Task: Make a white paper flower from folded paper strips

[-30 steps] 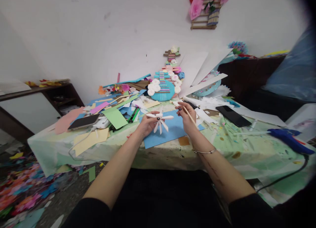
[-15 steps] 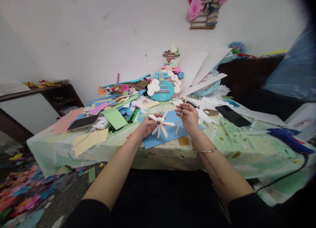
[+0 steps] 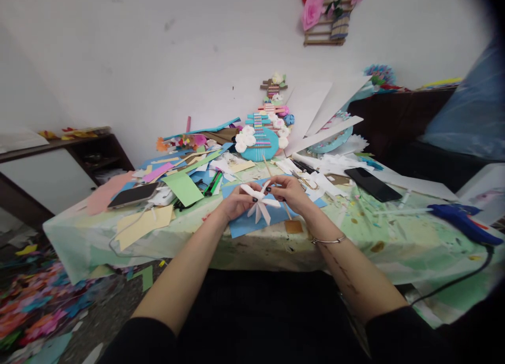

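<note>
My left hand (image 3: 236, 202) is closed, pinching a white paper flower (image 3: 260, 202) near its centre with the thumb in front. Narrow folded petals spread out from the flower in several directions. My right hand (image 3: 290, 193) is closed too; a thin wooden stick (image 3: 267, 165) passes through it at a slant, its lower end showing below the fingers. Thumb and fingertips of that hand touch an upper petal of the flower. Beneath both hands a sheet of blue paper (image 3: 242, 227) lies on the table; part of the grip is hidden behind the fingers.
On the stained tablecloth (image 3: 355, 243) lie a black phone (image 3: 373, 184), a blue glue gun (image 3: 460, 222), a green cutter knife (image 3: 213, 183), another phone (image 3: 133, 195) and many paper scraps. A turquoise flower-decorated craft piece (image 3: 259, 144) leans at the wall. Coloured paper covers the floor at left.
My right hand has moved left to the flower, and its fingertips now touch a petal. The wooden stick went along and tilts the other way. The flower has turned slightly.
</note>
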### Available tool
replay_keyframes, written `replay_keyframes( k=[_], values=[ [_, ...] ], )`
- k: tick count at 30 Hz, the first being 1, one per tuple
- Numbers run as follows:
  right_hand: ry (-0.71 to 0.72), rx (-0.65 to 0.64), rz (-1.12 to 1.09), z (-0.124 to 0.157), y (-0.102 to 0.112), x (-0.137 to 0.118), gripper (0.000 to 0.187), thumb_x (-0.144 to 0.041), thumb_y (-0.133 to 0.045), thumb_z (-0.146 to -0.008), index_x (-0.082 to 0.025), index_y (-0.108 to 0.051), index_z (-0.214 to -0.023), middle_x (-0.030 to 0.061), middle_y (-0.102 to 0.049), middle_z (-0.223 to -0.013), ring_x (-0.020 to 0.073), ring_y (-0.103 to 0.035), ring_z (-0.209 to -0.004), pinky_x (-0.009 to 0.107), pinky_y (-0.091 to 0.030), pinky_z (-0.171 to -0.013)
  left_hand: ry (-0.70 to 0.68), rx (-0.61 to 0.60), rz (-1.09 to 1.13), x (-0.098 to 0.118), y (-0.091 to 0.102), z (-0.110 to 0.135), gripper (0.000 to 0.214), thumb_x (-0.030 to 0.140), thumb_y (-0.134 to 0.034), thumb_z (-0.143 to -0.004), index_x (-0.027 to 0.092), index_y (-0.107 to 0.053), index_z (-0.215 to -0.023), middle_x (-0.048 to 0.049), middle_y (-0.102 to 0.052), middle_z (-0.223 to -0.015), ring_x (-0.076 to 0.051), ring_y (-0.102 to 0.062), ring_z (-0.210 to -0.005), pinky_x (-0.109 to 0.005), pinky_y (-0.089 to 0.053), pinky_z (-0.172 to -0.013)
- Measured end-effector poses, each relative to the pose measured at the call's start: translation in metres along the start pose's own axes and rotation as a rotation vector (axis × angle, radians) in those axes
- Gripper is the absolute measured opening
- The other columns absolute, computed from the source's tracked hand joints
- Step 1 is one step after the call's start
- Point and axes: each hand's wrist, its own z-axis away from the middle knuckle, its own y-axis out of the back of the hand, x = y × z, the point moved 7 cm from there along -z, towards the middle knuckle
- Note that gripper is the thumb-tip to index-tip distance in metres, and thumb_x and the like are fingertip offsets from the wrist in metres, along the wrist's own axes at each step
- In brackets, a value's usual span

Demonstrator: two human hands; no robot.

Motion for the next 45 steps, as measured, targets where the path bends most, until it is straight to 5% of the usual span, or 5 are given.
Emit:
replay_keyframes(
  k=[10,19,30,45],
  values=[
    [-0.022,0.111,-0.018,-0.001,0.006,0.002,0.023,-0.036,-0.070,-0.064,-0.016,-0.059,-0.067,-0.0079,-0.041,-0.045,0.0045,-0.030,-0.038,0.020,-0.019,-0.038,-0.017,-0.008,0.004,0.007,-0.008,0.004,0.032,0.012,-0.072,-0.055,0.012,-0.062,-0.086,-0.0065,-0.064,-0.083,-0.018,-0.062,-0.076,-0.032,-0.051,-0.072],
    [0.015,0.169,0.084,-0.002,0.009,0.002,0.020,-0.033,-0.066,-0.065,-0.016,-0.056,-0.066,-0.0073,-0.044,-0.048,0.0052,-0.033,-0.040,0.020,-0.023,-0.040,-0.049,0.016,0.028,0.007,-0.006,0.002,0.022,0.026,-0.071,-0.066,0.013,-0.063,-0.081,-0.0038,-0.060,-0.078,-0.017,-0.061,-0.073,-0.034,-0.051,-0.072],
    [0.030,0.147,0.088,-0.003,0.006,0.001,0.025,-0.037,-0.070,-0.064,-0.016,-0.057,-0.068,-0.0076,-0.043,-0.048,0.0039,-0.032,-0.039,0.018,-0.022,-0.038,-0.104,0.100,0.015,0.011,0.005,0.001,0.020,0.021,-0.070,-0.067,0.013,-0.064,-0.084,-0.0031,-0.062,-0.077,-0.015,-0.060,-0.071,-0.033,-0.052,-0.070],
    [-0.012,-0.043,0.353,0.000,-0.005,-0.003,0.019,-0.033,-0.061,-0.071,-0.014,-0.058,-0.070,-0.0051,-0.047,-0.054,0.0052,-0.038,-0.044,0.017,-0.029,-0.041,0.031,0.258,-0.129,-0.001,0.012,0.000,0.033,0.021,-0.081,-0.045,0.011,-0.069,-0.075,-0.0010,-0.065,-0.062,-0.010,-0.055,-0.050,-0.024,-0.043,-0.053]
  ],
)
